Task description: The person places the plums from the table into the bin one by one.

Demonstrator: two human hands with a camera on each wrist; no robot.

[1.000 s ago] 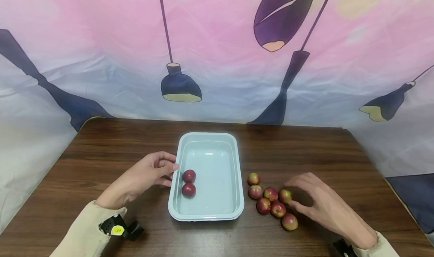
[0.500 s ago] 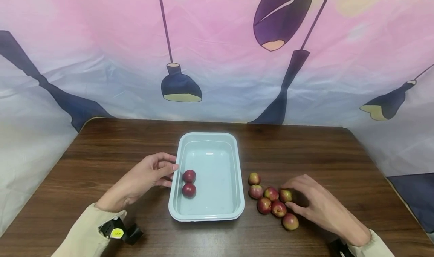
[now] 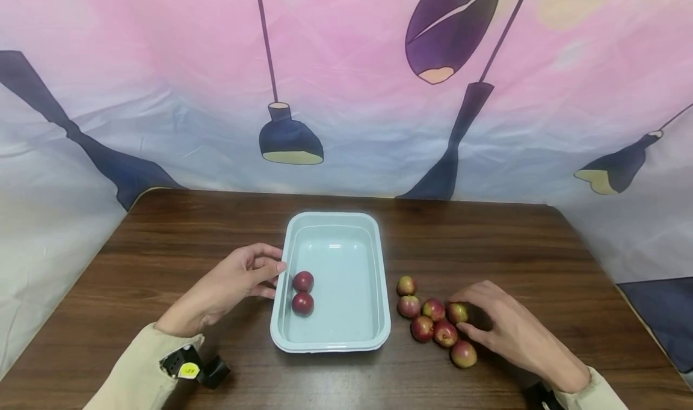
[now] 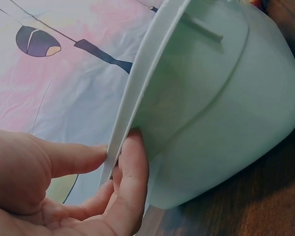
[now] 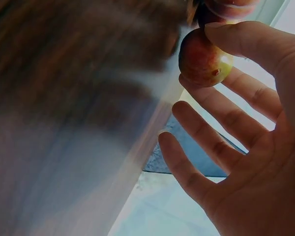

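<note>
My left hand (image 3: 230,287) pinches the left rim of a pale blue plastic tray (image 3: 384,290). In the left wrist view, the thumb lies on one side of the rim (image 4: 146,69) and curled fingers (image 4: 132,182) on the other. Two dark red plums, one farther (image 3: 303,281) and one nearer (image 3: 302,303), lie inside the tray along its left wall. To the right of the tray, my right hand (image 3: 506,323) pinches a yellow-red plum (image 5: 202,59) between thumb and fingertips. That plum is at the right side of a loose cluster of plums (image 3: 433,309).
Other red and yellowish plums lie on the dark wooden table (image 3: 487,235), including one nearest the front (image 3: 464,354) and one at the back left of the cluster (image 3: 406,285). A printed cloth (image 3: 352,97) hangs behind the table.
My right hand has shifted slightly left, its thumb and fingers closing in around the rightmost plum. The left hand, tray and plums stay essentially in place.
</note>
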